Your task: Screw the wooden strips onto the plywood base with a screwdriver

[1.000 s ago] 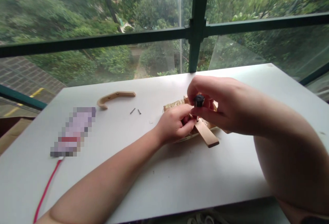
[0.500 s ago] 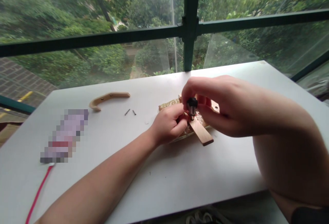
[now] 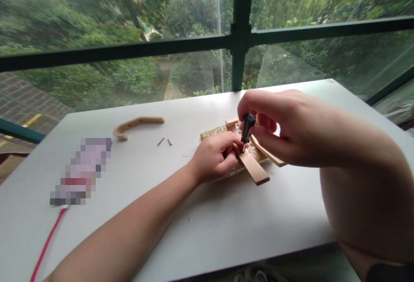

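Note:
My right hand [image 3: 274, 126] pinches the black handle of a short screwdriver [image 3: 247, 127], which points down and leans slightly. Its tip meets a flat wooden piece [image 3: 255, 167] at a hole or screw, too small to make out. My left hand [image 3: 216, 155] is closed on the far end of that wooden piece, fingers close to the tip. Beneath both hands lies a block in clear plastic wrap [image 3: 211, 133], partly hidden. Another wooden strip [image 3: 270, 155] rests on it under my right hand, and a small wooden end [image 3: 231, 121] shows behind.
A curved wooden piece with two holes [image 3: 139, 121] lies on the white table [image 3: 181, 230], left of my hands. Two screws [image 3: 164, 142] are near it. Farther left lies a blurred-out flat object [image 3: 82, 170] with a red cord [image 3: 48, 243]. Windows stand behind the table.
My right hand has lifted a little and shifted right, and its fingers have opened somewhat around the handle. The screwdriver now leans more, its tip still at the wood. My left hand stays put.

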{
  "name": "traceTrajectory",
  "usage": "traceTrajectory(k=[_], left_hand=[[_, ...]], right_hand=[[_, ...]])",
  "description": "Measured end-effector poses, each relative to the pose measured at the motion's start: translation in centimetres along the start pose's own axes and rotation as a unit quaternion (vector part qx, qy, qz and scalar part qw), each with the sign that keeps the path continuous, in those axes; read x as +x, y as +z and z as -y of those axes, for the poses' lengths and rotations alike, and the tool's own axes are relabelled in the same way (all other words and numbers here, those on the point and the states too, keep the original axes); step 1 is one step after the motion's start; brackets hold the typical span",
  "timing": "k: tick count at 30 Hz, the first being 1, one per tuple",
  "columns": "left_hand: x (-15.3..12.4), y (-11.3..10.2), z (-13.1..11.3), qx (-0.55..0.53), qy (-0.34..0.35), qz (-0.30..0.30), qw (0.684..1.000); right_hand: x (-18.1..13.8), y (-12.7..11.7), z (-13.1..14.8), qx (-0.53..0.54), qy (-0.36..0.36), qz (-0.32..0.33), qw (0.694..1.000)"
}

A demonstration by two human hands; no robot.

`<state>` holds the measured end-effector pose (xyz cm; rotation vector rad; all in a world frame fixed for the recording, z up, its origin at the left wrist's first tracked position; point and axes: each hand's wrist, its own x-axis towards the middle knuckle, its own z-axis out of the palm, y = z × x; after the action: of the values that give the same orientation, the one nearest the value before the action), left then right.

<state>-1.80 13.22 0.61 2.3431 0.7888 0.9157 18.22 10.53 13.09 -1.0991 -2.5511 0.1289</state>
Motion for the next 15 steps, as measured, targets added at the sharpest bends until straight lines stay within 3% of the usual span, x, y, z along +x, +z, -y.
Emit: traceTrajectory(k=[15], left_hand=[[-0.19,0.23,0.18,-0.012,-0.015,0.0,1.0]], right_hand=[[-0.52,-0.29,-0.25,-0.023,0.032,0.025,0.999]])
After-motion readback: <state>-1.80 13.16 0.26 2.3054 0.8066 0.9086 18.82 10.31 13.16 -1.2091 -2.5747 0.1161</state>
